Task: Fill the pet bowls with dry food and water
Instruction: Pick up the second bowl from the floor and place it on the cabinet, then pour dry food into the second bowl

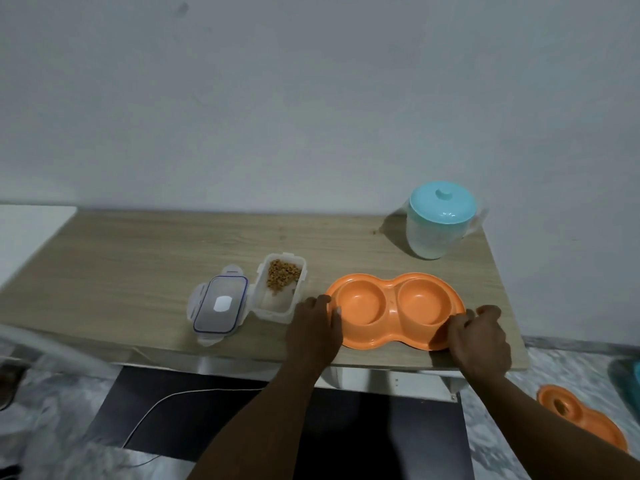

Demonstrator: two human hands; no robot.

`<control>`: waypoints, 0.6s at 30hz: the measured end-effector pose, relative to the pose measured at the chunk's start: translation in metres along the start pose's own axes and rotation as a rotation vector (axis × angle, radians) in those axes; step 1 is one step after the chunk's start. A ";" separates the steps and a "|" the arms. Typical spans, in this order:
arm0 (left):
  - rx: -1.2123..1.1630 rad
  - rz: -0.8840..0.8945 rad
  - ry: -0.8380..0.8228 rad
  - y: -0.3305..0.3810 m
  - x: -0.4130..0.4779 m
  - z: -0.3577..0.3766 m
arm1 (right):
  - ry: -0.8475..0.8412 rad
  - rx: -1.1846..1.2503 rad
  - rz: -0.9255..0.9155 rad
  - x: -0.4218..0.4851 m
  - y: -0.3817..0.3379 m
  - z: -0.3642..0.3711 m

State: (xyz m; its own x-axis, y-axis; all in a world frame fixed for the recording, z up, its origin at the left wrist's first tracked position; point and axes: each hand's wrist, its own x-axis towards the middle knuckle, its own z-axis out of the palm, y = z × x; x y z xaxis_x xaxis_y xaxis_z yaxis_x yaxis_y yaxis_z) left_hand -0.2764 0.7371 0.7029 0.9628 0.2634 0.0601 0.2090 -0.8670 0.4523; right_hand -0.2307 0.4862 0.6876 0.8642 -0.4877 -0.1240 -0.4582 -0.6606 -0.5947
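An orange double pet bowl (391,308) lies on the wooden table near its front edge, and both of its wells hold nothing. My left hand (317,329) grips its left rim with the thumb over the edge. My right hand (479,332) grips its right rim with curled fingers. To the left of the bowl stands an open clear container (280,289) with brown dry food heaped at its far end. Its clear lid (220,304) with blue seal lies flat beside it. A translucent pitcher (440,225) with a teal lid stands at the back right.
The wooden table (138,258) ends close to the right of the bowl. A second orange double bowl (581,415) with some food in it lies on the marbled floor at the right. A white cable (166,403) runs under the table.
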 end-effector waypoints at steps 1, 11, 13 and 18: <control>0.031 0.043 0.044 -0.004 0.000 -0.008 | 0.063 0.014 -0.015 -0.003 -0.008 0.000; -0.196 -0.249 0.255 -0.101 0.052 -0.079 | -0.170 0.370 -0.447 -0.079 -0.143 0.063; -0.297 -0.344 0.129 -0.112 0.062 -0.082 | -0.275 0.404 -0.347 -0.106 -0.162 0.087; -0.277 -0.216 -0.119 -0.131 0.082 -0.076 | -0.425 0.419 -0.076 -0.145 -0.188 0.134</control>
State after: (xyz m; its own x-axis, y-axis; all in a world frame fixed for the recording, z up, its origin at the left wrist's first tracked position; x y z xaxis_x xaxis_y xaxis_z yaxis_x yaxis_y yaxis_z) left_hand -0.2378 0.9047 0.7160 0.9183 0.3624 -0.1596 0.3707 -0.6453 0.6680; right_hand -0.2421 0.7583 0.7110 0.9384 -0.1199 -0.3240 -0.3452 -0.3612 -0.8662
